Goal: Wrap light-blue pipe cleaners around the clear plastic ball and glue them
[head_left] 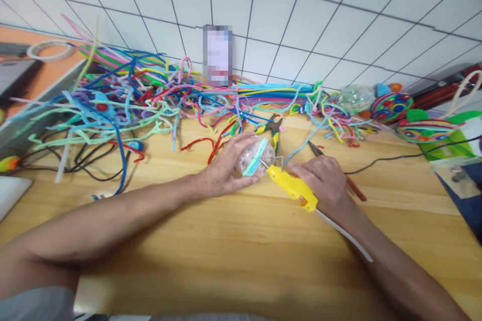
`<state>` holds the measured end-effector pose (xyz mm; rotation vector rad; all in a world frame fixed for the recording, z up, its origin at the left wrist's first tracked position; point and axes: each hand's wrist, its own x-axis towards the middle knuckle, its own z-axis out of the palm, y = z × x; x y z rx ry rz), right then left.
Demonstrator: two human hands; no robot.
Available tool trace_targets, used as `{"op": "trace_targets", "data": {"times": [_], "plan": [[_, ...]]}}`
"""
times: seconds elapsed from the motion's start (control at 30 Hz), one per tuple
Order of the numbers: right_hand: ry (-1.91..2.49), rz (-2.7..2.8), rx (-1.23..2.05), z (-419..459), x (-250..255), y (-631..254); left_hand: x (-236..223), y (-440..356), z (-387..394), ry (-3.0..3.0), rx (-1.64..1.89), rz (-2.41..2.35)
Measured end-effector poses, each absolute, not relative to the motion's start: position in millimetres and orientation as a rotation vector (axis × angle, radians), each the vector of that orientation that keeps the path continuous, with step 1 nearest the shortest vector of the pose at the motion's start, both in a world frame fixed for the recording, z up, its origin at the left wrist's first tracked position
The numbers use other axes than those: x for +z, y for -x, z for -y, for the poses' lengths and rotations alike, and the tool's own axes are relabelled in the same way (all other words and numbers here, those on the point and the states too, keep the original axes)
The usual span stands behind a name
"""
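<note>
Yellow plastic, aimed right at the work: a glue gun [291, 185] is gripped in the right hand [322, 178], closed around its handle just to the right of the clear ball [247, 154], and the nozzle is pointed at the ball's striped side, though whether contact is made cannot be told. On the ball's left, a firm cradle is provided by the left hand [222, 168], thumb below and fingers over the top; whether the ball is lifted off the wooden table [226, 241] or rested on it cannot be judged. And the score so far? One band of green and blue strips [256, 158] is laid across the ball, while transparent shell is left bare on either side, so an early stage is suggested; how firmly the band is fixed cannot be seen. Beyond the ball, a heap of pipe cleaners [263, 96] is spread, with yellow-handled pliers [275, 136] laid just behind it; far to its right, a much fuller covering is displayed by a striped ornament [425, 130]. Now for what is kept from sight: the ball's far side is masked by the left fingers, red-handled pliers [356, 189] to its right are partly covered by the right hand, and the phone [217, 55] beyond it is pixelated.
</note>
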<state>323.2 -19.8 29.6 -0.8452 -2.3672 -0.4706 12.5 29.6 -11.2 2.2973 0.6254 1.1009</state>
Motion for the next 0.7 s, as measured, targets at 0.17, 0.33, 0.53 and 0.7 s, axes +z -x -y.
{"op": "trace_targets", "data": {"times": [0.17, 0.33, 0.53, 0.7], "plan": [[0.865, 2.375, -0.464, 20.4, 26.8, -324.7, -12.7, -13.2, -29.8, -2.281, 1.106, -0.623], [0.890, 2.370, -0.485, 20.3, 28.0, -325.3, -13.0, -13.2, -29.8, -2.259, 1.118, -0.628], [0.852, 2.370, -0.459, 19.8, 30.3, -322.5, -11.1, -12.7, -29.0, -2.271, 1.109, -0.632], [0.852, 2.341, -0.433, 20.5, 26.0, -324.4, -11.2, -12.8, -29.5, -2.248, 1.110, -0.638]]}}
